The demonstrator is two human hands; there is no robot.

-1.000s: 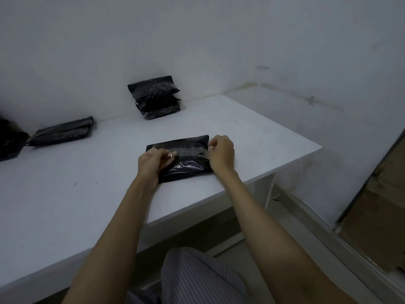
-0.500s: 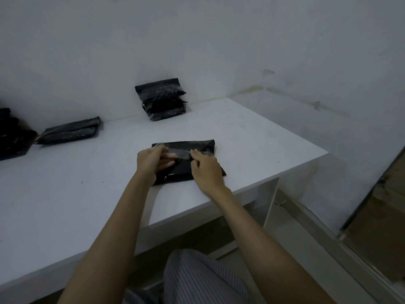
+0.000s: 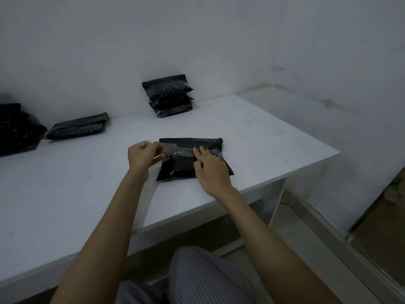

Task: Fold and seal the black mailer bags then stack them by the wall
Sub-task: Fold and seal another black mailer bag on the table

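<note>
One black mailer bag [image 3: 192, 159] lies folded on the white worktop [image 3: 263, 137] in front of the person, mid-seal by the look of it. The left hand [image 3: 142, 155] pinches a clear strip [image 3: 173, 150] at the bag's left end; the right hand [image 3: 209, 165] presses fingers, slightly bent, on the flap. Against the wall stands a stack of sealed bags [image 3: 168, 96], so several seem done. Another mailer [image 3: 79, 127] lies flat further left, apparently waiting. A dark pile [image 3: 15, 128] is cut off at the left edge, contents unclear. Whether the strip is tape or peel-off liner is hard to tell.
</note>
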